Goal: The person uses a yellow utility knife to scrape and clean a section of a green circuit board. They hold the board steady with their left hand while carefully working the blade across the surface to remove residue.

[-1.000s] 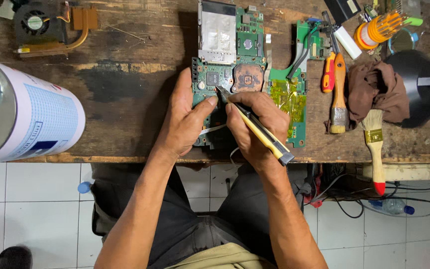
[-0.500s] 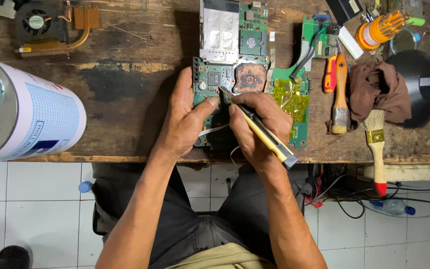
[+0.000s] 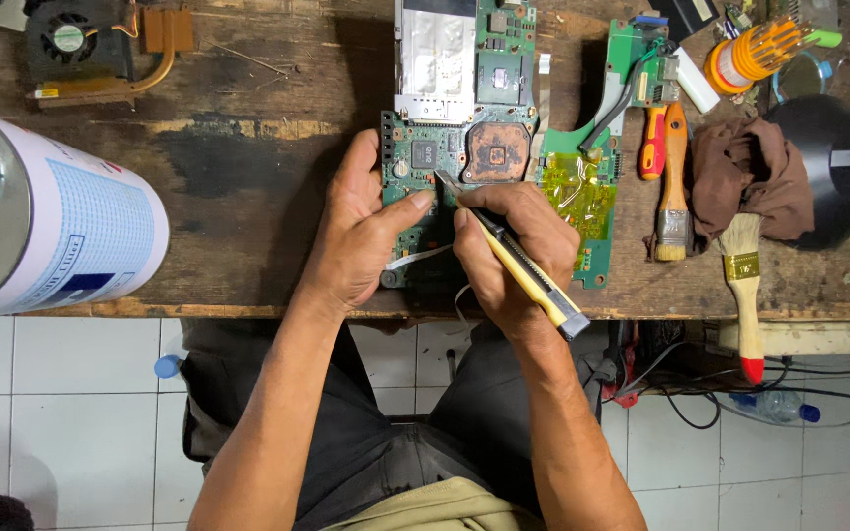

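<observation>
A green circuit board [image 3: 504,74] with a copper square and a silver shield lies on the worn wooden bench [image 3: 248,226]. My left hand [image 3: 361,236] rests flat on the board's near left part, thumb and fingers spread along it. My right hand [image 3: 509,251] grips a yellow and grey utility knife [image 3: 523,270], its blade tip touching the board just left of the copper square. A thin white ribbon cable curls out between my hands.
A large white spray can [image 3: 41,226] stands close at the left. A cooling fan with copper heat pipe [image 3: 91,49] lies back left. To the right are a second green board [image 3: 592,187], a screwdriver [image 3: 653,143], two brushes [image 3: 743,285], a brown rag [image 3: 740,177] and a black lamp [image 3: 828,167].
The knife in my right hand has shifted slightly along the board; my left hand stays pressed on it.
</observation>
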